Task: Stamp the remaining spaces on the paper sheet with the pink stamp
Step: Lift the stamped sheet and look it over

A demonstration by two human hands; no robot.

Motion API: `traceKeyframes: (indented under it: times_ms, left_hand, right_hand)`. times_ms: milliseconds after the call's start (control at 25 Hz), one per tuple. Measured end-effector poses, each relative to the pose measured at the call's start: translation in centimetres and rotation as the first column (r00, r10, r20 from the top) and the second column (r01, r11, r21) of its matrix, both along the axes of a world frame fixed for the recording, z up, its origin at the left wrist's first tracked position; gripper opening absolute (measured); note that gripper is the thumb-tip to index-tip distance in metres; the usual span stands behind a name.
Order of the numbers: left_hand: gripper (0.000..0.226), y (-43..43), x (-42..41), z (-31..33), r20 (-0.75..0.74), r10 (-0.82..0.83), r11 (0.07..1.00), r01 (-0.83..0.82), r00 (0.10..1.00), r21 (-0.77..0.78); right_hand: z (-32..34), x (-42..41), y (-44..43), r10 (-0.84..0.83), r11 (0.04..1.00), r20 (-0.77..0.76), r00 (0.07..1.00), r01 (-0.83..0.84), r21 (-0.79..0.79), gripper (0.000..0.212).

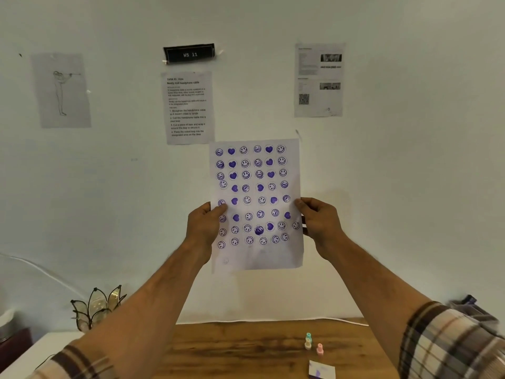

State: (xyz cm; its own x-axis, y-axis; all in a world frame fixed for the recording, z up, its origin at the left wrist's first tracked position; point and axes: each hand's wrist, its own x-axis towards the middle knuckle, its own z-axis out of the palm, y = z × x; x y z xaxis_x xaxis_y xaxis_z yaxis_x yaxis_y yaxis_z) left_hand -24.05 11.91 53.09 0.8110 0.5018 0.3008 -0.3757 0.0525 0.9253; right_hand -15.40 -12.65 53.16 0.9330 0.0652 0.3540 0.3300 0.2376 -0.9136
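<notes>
I hold the paper sheet (257,206) upright in the air in front of the wall. Rows of purple smiley and heart stamps cover most of it; a strip along its bottom is nearly blank. My left hand (203,225) grips its left edge and my right hand (319,222) grips its right edge, thumbs on the front. Down on the wooden table (232,348) the small pink stamp (319,349) stands upright, well below and apart from both hands.
A teal stamp (308,336) and a cream stamp (308,344) stand just left of the pink one. A small white pad with purple marks (322,370) lies in front of them. A glass flower-shaped holder (97,307) stands at left. Printed sheets are taped to the wall.
</notes>
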Motion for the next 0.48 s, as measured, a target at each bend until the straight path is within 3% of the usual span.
traceKeyframes:
  times_ms: [280,480]
  left_hand:
    - [0.007,0.7,1.3,-3.8,-0.065,0.021,0.999,-0.023,0.998,-0.033]
    - [0.008,1.9,3.5,-10.1,-0.190,0.046,0.998,-0.054,0.981,-0.038]
  right_hand:
    - [-4.5,1.4,1.0,0.006,1.000,-0.077,0.997,-0.008,-0.025,0.011]
    - [-11.1,3.7,2.4,-0.017,0.996,-0.184,0.983,0.000,-0.092,0.015]
